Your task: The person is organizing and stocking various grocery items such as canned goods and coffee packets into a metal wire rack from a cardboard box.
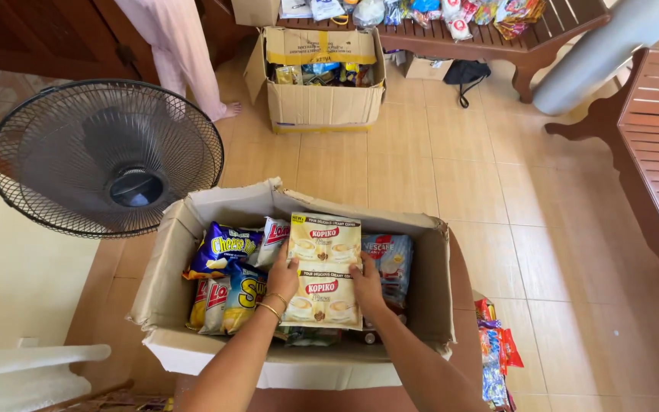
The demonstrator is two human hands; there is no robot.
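Your left hand [284, 276] and right hand [365, 284] each gripped a side of the cream coffee-sachet strip [323, 268], held over the open cardboard box [163, 305]. Snack bags [226, 248] already filled its left half; more packets [495, 357] lay outside, so packing looked partway done.

A home room used for stock: tiled floor [451, 191], wooden bench [497, 38], standing fan [104, 156], snack-filled cardboard boxes [322, 107].

The cream sachet strip [323, 271] hides packets beneath it; the standing person [181, 53] is cut off above.
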